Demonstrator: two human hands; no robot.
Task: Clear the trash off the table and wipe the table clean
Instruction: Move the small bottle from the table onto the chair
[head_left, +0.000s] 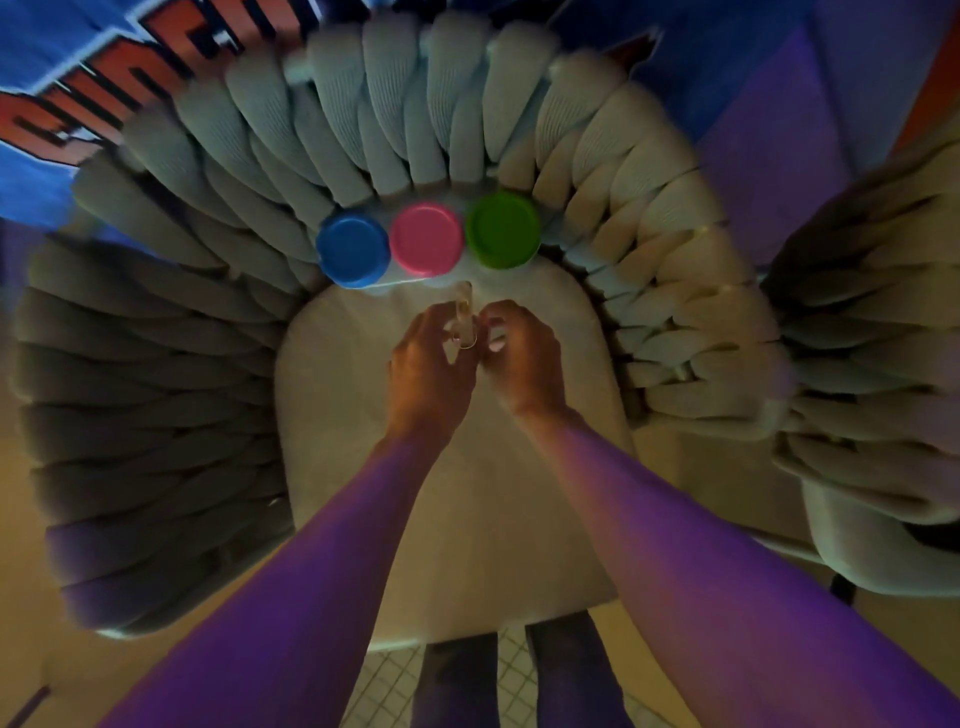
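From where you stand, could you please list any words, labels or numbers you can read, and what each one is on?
Blue fabric at upper left: large orange block letters, upside down, cut off by the frame and blurred; roughly "CINCIN", not fully readable.
Blue lid, pink lid, green lid: no text visible.
Small clear tube at the hands: no readable marking.

Dim, mixed-colour light fills the wide-angle view; a purple cast tints both forearms while warm light falls on the seat cushion; the chair's left side sinks into deep shadow, its right side lies brighter; straight lines bow strongly toward the edges; the blue banner at top left smears with motion blur; the three coloured lids stay fairly sharp, with a soft sheen.
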